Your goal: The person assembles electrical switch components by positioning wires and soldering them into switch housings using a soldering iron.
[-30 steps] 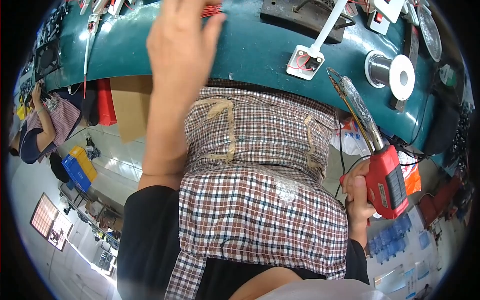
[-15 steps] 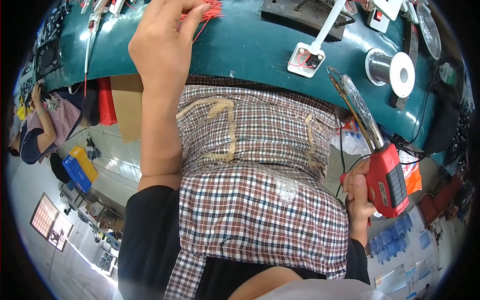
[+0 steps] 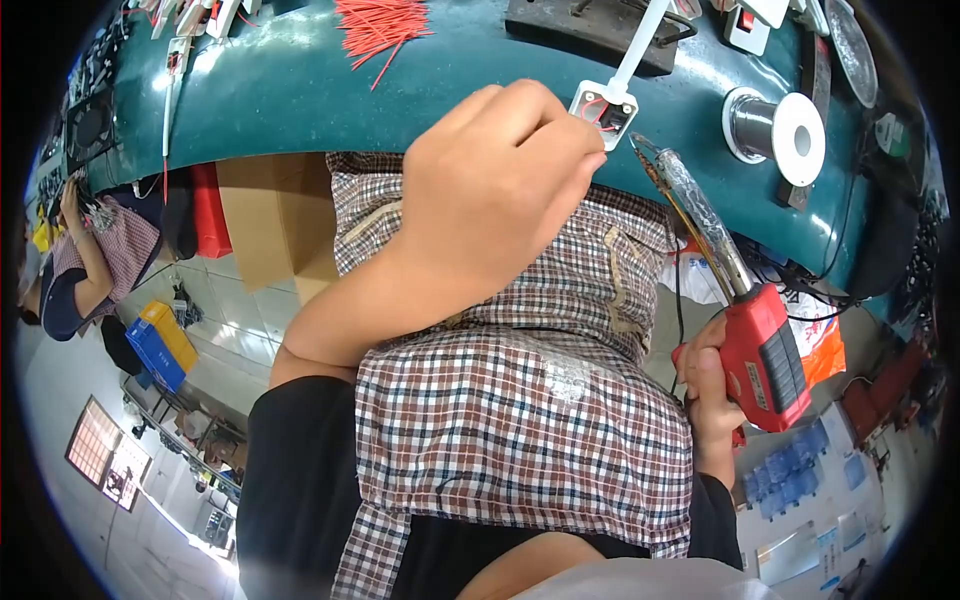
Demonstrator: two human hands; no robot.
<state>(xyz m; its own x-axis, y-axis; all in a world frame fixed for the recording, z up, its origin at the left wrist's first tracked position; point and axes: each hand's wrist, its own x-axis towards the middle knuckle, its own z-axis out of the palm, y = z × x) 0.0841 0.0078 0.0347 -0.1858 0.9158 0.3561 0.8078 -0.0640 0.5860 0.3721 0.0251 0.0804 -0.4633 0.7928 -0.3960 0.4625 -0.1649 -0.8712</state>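
Observation:
My right hand (image 3: 712, 385) grips a red soldering gun (image 3: 765, 360), its finger near the trigger. The metal barrel slants up, and the tip ends close to a small white switch housing (image 3: 603, 112) at the bench edge. Inside that open housing are a black part and red wire; a white stem runs upward from it. My left hand (image 3: 500, 175) is beside the housing, its thumb and fingers pinched together at the lower left corner. What the pinch holds, if anything, is hidden behind the fingers. A pile of short red wires (image 3: 385, 28) lies farther left.
A solder spool (image 3: 800, 140) stands right of the gun tip on the green bench (image 3: 270, 95). Behind the housing lies a dark metal block (image 3: 540, 30). More white switch pieces (image 3: 745, 30) are at the back. Another person (image 3: 95, 250) sits at far left.
My left hand has moved from the red wire pile, right and down to the white switch housing. The right hand still holds the soldering gun, almost unmoved.

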